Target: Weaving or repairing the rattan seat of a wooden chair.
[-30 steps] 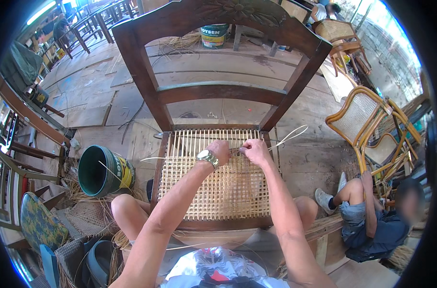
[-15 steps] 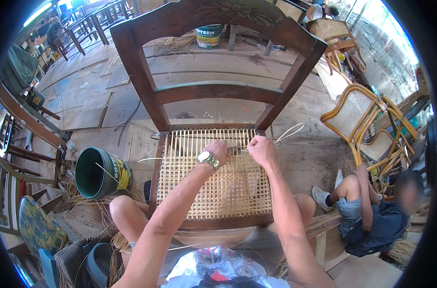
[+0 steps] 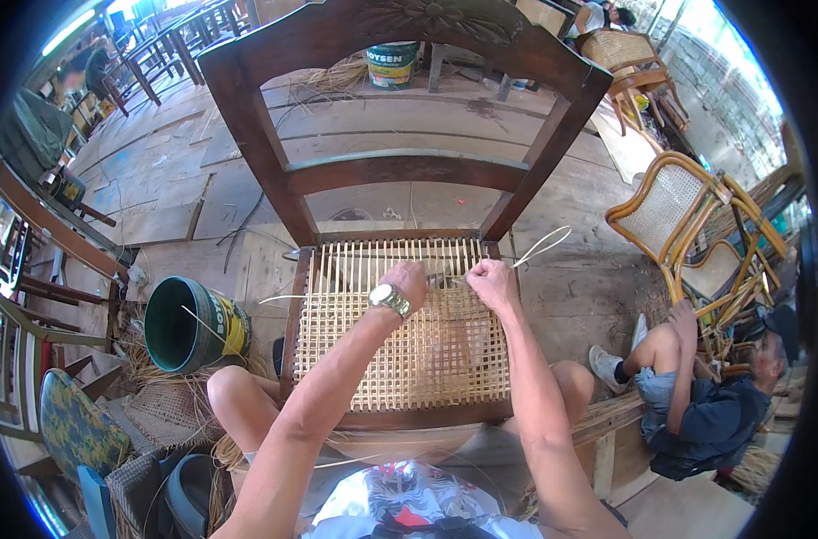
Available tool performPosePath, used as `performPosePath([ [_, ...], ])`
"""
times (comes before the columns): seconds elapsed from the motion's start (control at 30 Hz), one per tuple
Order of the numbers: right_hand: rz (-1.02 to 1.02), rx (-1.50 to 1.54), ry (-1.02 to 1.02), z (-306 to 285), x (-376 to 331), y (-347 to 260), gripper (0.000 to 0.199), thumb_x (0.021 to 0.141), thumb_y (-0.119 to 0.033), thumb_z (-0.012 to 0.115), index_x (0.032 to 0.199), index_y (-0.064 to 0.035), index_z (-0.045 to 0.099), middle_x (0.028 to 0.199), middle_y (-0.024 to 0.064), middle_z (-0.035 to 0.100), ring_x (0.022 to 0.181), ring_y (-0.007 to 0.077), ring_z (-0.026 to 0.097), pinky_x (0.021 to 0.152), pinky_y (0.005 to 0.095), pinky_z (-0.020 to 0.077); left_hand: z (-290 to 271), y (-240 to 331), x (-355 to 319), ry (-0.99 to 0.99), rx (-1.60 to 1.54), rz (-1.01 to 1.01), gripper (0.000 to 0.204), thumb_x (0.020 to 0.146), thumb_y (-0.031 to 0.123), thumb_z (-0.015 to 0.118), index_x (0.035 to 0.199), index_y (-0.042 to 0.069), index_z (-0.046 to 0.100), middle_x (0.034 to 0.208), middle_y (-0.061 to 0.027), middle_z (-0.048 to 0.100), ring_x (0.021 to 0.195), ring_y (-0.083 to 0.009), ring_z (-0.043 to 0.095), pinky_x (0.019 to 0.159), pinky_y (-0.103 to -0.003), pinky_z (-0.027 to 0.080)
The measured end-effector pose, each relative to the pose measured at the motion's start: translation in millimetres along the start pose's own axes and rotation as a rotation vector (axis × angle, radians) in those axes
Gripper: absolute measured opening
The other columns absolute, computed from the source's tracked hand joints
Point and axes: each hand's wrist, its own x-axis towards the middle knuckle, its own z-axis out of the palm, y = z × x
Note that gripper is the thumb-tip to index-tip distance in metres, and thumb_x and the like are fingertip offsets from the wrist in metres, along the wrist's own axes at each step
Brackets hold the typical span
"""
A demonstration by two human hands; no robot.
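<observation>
A dark wooden chair (image 3: 404, 171) with a carved top rail stands before me. Its seat (image 3: 400, 359) is an open grid of pale cane strips, woven crosswise in the near part; mostly lengthwise strips (image 3: 364, 260) show at the back. My left hand (image 3: 404, 283), with a watch on the wrist, is closed over the weave's far edge, its fingertips hidden. Close to the right rail my right hand (image 3: 492, 286) is closed in a pinch at the same edge; what it grips is too small to tell. A looped cane strand (image 3: 545, 244) sticks out beyond that rail.
A green bucket (image 3: 180, 328) stands at left with a strand across it. Another bucket (image 3: 392, 67) is behind the chair. At right a person (image 3: 710, 404) sits by a rattan chair (image 3: 665, 202). A camouflage-patterned cushion (image 3: 81, 422) lies lower left.
My right hand has shifted very slightly, staying closed at the weave's edge. My left hand keeps its place. The seated person at right has raised and turned the head.
</observation>
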Motion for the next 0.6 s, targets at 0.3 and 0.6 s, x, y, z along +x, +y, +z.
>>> performPosePath([
  [0.3,-0.001,-0.091,0.088,5,-6,-12,0.016,0.078,-0.023,0.065,0.078,-0.0072,0.068,0.082,0.0164,0.070,0.079,0.0349,0.068,0.072,0.0431,0.0527,6,-5,1,0.069,0.001,0.046,0.021,0.088,0.019,0.068,0.093,-0.001,0.066,0.092,-0.0222,0.069,0.091,-0.0358,0.068,0.078,-0.045,0.054],
  [0.6,-0.113,-0.074,-0.098,25,5,-16,0.021,0.082,-0.029,0.066,0.085,-0.0096,0.073,0.085,0.0157,0.071,0.081,0.0321,0.069,0.072,0.0418,0.0528,6,-7,4,0.044,0.005,0.055,0.019,0.085,0.015,0.069,0.095,0.000,0.069,0.094,-0.0230,0.070,0.092,-0.0347,0.069,0.080,-0.044,0.056],
])
